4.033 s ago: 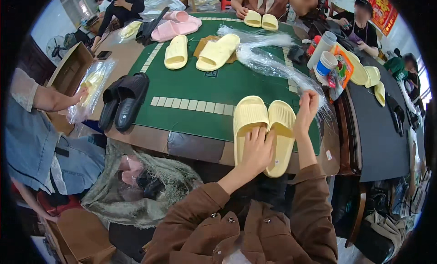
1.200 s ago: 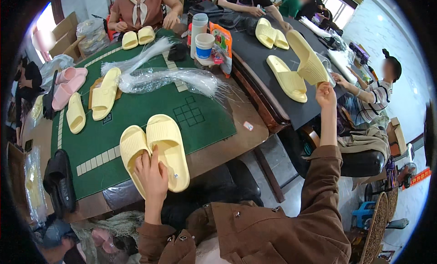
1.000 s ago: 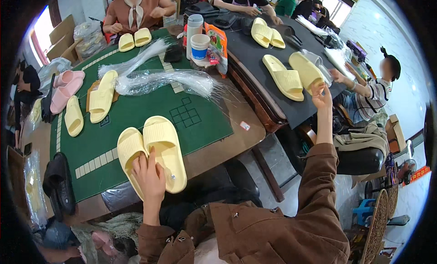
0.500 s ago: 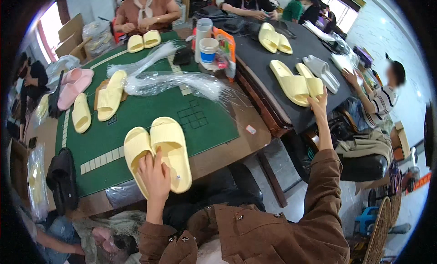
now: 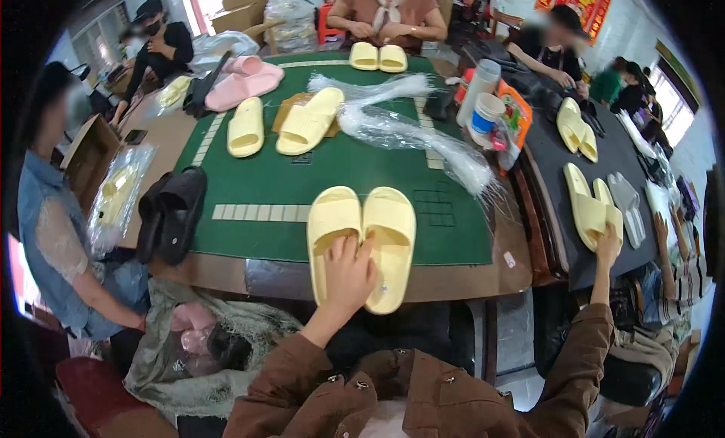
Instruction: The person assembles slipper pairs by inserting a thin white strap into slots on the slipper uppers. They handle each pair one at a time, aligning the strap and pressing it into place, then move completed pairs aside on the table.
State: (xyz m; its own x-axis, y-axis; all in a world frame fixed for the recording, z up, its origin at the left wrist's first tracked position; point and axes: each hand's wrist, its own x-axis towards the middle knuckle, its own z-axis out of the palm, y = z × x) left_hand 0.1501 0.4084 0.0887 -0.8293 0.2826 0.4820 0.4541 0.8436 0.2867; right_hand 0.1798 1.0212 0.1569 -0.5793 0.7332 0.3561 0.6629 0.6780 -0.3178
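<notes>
- Since the earlier frame, the right hand (image 5: 606, 236) has settled on the side counter's yellow slipper pair (image 5: 590, 206), gripping its near end.
- Left hand (image 5: 349, 270) lies flat, fingers spread, on the front yellow pair (image 5: 362, 238); long axis runs away from the person.

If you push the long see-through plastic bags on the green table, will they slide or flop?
The clear plastic bags look thin and crinkled, so they would probably flop and bunch rather than slide as one piece. They seem very light, likely shifting at a touch. Their shiny film may be slippery on the green table.
</notes>
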